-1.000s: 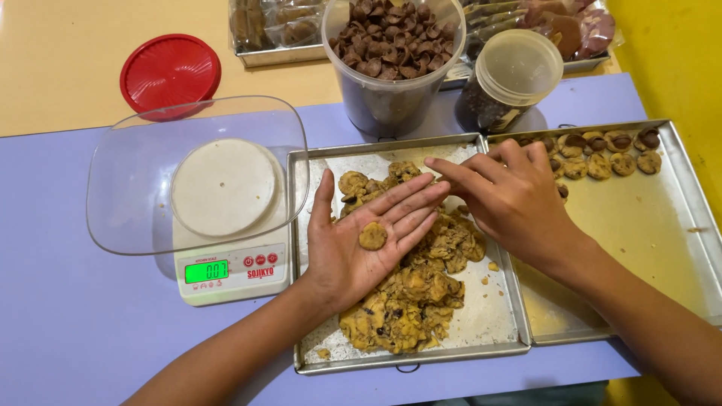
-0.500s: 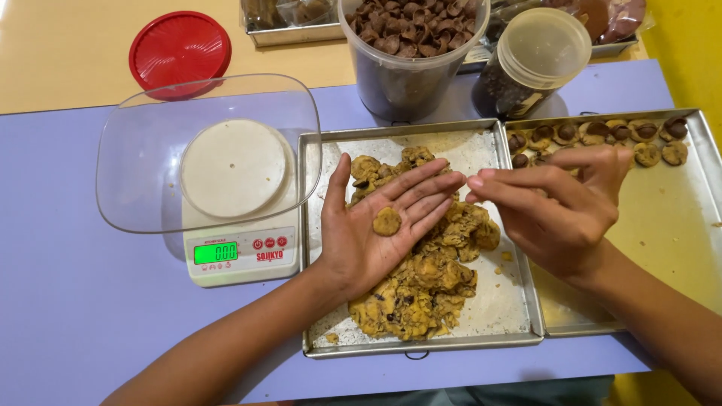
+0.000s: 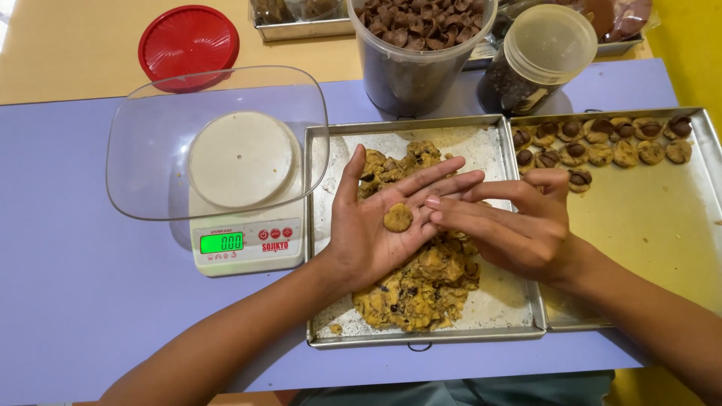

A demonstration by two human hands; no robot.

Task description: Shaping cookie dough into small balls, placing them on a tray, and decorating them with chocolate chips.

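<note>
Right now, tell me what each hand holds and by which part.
The left hand cradles a small flattened tan dough disc on its open palm, with no closed grip. The right hand holds nothing; its fingertips hover beside the disc.

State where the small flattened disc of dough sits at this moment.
In the head view, the dough disc lies on the open palm of the left hand, above the dough tray, with the right hand just beside it.

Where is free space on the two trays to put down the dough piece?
The right tray is bare below its cookie rows. The left tray is crowded with the dough heap, with bare strips along its edges. The dough disc lies on the left hand.
</note>
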